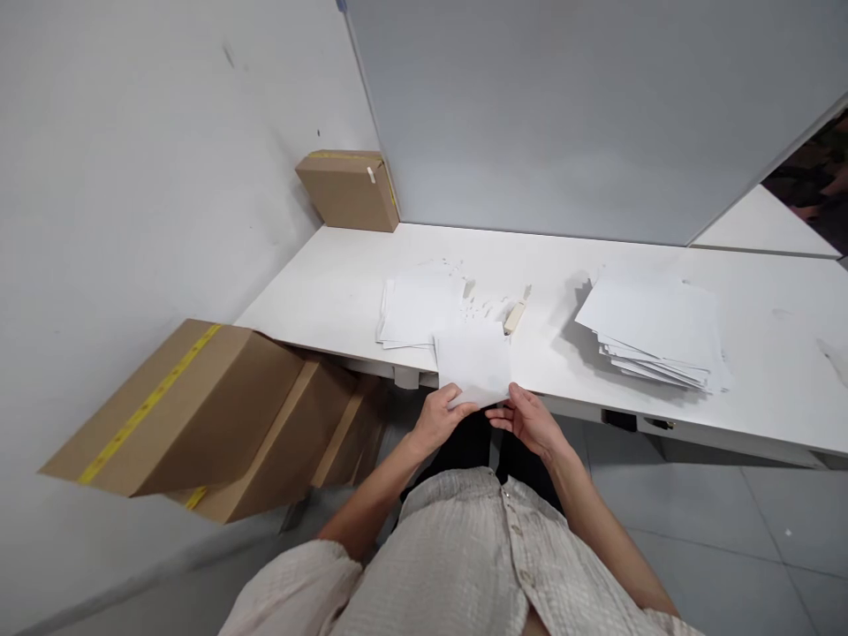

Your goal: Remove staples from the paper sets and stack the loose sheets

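Note:
Both my hands hold a white sheet of paper [473,362] at the near edge of the white table [331,283]. My left hand [440,415] grips its lower left edge, fingers curled around it. My right hand [530,417] pinches its lower right corner. A small stack of white sheets [417,307] lies just behind the held sheet, with small paper scraps [480,307] scattered beside it. A small cream stapler-like tool [515,316] lies to the right of the scraps. A bigger, fanned pile of white sheets [655,331] sits further right.
Cardboard boxes with yellow tape [178,406] are stacked on the left beside the table. Another cardboard box [350,188] leans in the far left corner against the wall. A grey partition [583,115] backs the table. Grey floor tiles [715,530] lie below.

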Tool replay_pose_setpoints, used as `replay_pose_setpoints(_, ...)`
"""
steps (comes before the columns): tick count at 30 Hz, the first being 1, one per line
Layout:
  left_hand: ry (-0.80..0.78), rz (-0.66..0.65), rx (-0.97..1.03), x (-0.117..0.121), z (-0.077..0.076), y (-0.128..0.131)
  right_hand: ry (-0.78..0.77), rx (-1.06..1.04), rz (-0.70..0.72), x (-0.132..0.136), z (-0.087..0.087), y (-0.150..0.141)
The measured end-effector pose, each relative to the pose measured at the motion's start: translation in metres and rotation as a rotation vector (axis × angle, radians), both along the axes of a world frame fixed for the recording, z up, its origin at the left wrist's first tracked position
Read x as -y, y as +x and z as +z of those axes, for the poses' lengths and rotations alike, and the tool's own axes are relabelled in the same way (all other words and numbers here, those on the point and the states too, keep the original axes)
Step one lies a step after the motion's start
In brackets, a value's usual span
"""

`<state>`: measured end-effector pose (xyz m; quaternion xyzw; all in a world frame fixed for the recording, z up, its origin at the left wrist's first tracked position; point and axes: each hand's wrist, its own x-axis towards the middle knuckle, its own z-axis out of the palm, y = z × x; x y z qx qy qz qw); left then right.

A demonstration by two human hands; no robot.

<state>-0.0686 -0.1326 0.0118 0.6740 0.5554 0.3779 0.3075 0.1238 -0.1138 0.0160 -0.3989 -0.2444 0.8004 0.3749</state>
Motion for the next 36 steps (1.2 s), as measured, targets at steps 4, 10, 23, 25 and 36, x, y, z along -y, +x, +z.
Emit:
replay_pose_setpoints(4,-0.156,0.09,0.263,0.0,-0.005,-0.001,-0.005,-0.026,0.02,0.005,-0.002,-0.002)
replay_pose_setpoints(10,-0.06,0.415,0.716,-0.006,0.009,-0.002,0.028,0.075,0.092,0.013,-0.004,-0.006)
replay_pose_setpoints(23,-0.155,0.756,1.256,0.01,0.0,-0.025,0.925,0.8,-0.593,0.028,0.077,0.055)
replay_pose_setpoints(25,-0.275,0.763,1.292,0.02,-0.01,-0.013,0.943,0.551,-0.758,0.027,0.086,0.053)
replay_pose_setpoints(36,-0.367,0.687,1.378,0.049,-0.017,0.035,0.134,0.409,-0.212,0.033,0.014,-0.016)
